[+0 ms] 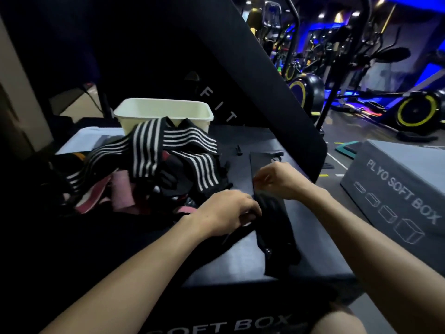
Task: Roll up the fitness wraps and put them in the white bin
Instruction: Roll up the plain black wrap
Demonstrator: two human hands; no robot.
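Head view: my left hand (228, 210) and right hand (274, 179) both pinch a black wrap (272, 222) on the box top, barely rolled; the pile (154, 160) waits, the bin (163, 112) looks empty

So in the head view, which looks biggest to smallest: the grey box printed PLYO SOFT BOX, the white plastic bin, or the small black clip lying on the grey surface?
1. Grey box printed PLYO SOFT BOX, though it is cut off at the frame edge and nearer the camera.
2. White plastic bin, partly hidden by striped wraps.
3. Small black clip, by far the smallest.
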